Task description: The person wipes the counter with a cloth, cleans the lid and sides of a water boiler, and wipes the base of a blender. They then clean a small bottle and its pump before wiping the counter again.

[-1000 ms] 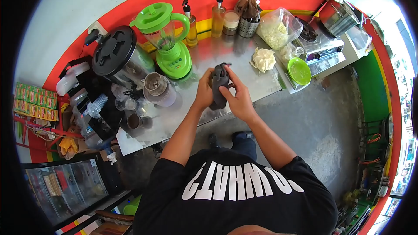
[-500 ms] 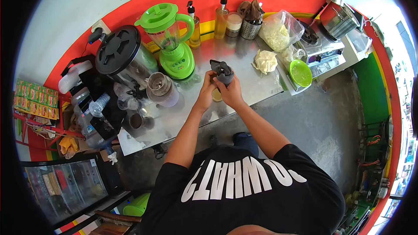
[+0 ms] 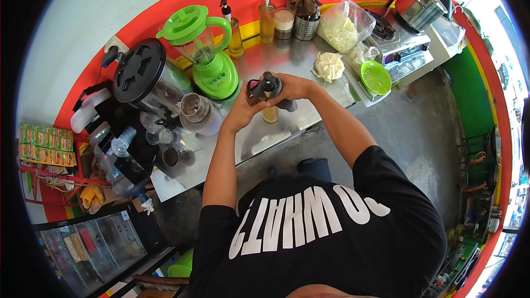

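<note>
Above the metal counter, both my hands are closed around the upper part of a pump bottle (image 3: 270,115) with yellowish contents. Its black pump top (image 3: 269,81) shows between my fingers. My left hand (image 3: 240,108) grips the bottle's left side near the neck. From the right, my right hand (image 3: 294,86) wraps round it with a dark grey cloth (image 3: 287,105), part of which hangs below the fingers. Another dark loop shows by the left fingers; I cannot make out whether it belongs to the cloth. My fingers hide most of the bottle's upper part.
A green blender (image 3: 212,72), two more pump bottles, a lidded jar (image 3: 283,22) and a perforated utensil holder (image 3: 306,27) line the back. Bagged shreds (image 3: 339,30), a knotted bag (image 3: 328,67) and a green bowl (image 3: 375,77) lie right. Metal cups (image 3: 196,109) stand left.
My right hand has turned and moved across the bottle's top, with the cloth now lower on the right side. The black pump top shows more plainly. The head view has shifted slightly.
</note>
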`<action>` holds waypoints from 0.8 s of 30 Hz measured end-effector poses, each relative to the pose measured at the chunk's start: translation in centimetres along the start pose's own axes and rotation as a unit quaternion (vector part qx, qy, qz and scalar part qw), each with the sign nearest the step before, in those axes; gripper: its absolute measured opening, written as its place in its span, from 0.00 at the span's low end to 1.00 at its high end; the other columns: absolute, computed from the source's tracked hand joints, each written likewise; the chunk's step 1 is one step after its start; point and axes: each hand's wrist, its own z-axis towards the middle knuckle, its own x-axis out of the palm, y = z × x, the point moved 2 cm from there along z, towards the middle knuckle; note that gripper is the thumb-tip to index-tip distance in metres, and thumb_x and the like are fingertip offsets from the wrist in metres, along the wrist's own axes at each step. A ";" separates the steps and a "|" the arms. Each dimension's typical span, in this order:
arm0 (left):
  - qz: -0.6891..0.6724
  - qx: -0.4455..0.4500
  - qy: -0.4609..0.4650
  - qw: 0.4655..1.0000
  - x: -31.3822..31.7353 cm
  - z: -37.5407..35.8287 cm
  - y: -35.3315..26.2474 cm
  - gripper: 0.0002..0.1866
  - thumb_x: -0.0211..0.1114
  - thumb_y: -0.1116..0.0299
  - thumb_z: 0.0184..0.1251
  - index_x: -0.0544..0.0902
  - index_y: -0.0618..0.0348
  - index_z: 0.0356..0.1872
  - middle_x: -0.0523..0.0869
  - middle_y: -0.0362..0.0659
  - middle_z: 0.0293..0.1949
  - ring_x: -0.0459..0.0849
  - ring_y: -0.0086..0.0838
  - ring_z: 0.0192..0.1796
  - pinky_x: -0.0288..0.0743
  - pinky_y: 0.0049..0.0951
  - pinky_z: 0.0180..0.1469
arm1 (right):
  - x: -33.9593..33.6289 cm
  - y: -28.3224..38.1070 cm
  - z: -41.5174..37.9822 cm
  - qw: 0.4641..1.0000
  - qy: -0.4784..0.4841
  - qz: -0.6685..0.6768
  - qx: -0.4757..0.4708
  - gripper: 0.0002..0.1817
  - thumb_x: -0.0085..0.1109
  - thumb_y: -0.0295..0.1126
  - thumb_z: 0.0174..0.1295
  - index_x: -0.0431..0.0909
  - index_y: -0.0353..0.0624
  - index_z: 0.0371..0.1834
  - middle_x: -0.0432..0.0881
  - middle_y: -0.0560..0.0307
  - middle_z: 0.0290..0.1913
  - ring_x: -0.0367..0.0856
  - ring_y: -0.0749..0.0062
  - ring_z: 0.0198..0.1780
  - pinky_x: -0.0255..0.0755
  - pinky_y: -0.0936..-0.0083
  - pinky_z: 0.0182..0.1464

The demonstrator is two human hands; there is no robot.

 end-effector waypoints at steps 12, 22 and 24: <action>-0.019 0.063 -0.093 0.994 1.0 -1.2 3.0 0.23 0.70 0.69 0.78 0.66 0.55 0.63 0.80 0.43 0.64 0.76 0.24 0.66 0.66 0.31 0.73 | 6.9 -1.0 -0.3 0.927 -0.355 0.079 -0.096 0.23 0.81 0.31 0.62 0.76 0.42 0.53 0.75 0.54 0.52 0.77 0.67 0.53 0.72 0.67 0.63; -0.003 0.089 -0.105 0.990 1.7 -1.2 4.7 0.19 0.58 0.68 0.87 0.65 0.55 0.69 0.73 0.43 0.71 0.71 0.26 0.71 0.59 0.31 0.76 | 0.5 -1.7 -2.1 0.983 -0.068 0.163 0.041 0.27 0.78 0.34 0.66 0.80 0.41 0.66 0.87 0.61 0.56 0.80 0.78 0.56 0.75 0.72 0.62; 0.006 0.063 -0.125 0.990 1.6 -1.1 5.2 0.21 0.55 0.65 0.88 0.63 0.55 0.73 0.70 0.44 0.74 0.67 0.29 0.75 0.56 0.33 0.79 | -0.1 -0.6 -0.5 0.984 -0.022 0.176 0.022 0.30 0.80 0.32 0.62 0.80 0.43 0.68 0.87 0.60 0.56 0.80 0.76 0.57 0.74 0.71 0.64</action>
